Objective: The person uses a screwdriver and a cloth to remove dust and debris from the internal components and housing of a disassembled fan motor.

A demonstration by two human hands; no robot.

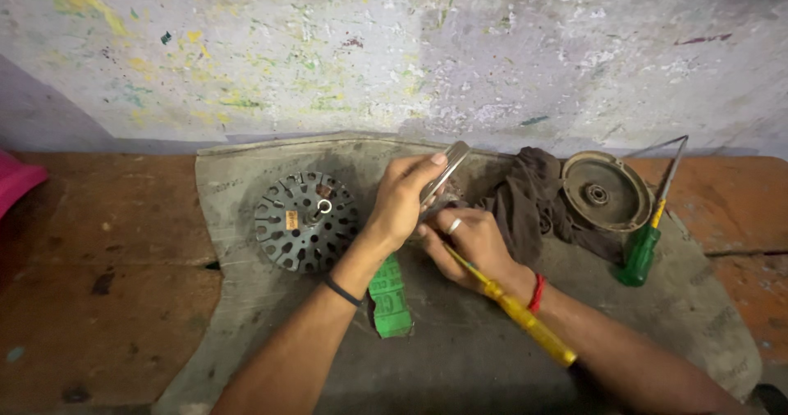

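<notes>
Near the counter's front edge, on the grey mat that covers its middle, a green paper slip lies under the left forearm. Just beyond it the right hand is curled around a yellow screwdriver, whose handle runs back along the wrist toward the front right; its tip is hidden between the two hands. The left hand is closed on a flat metal piece, pinched between thumb and fingers and tilted up toward the wall. The two hands touch at the mat's centre. Left of them a round slotted rotor lies flat on the mat, apart from the left hand. Right of the hands a dark rag is bunched, and beyond it a round metal cover sits dish-up. A green screwdriver lies just beside the cover, toward the counter's right edge, its shaft pointing at the wall.
</notes>
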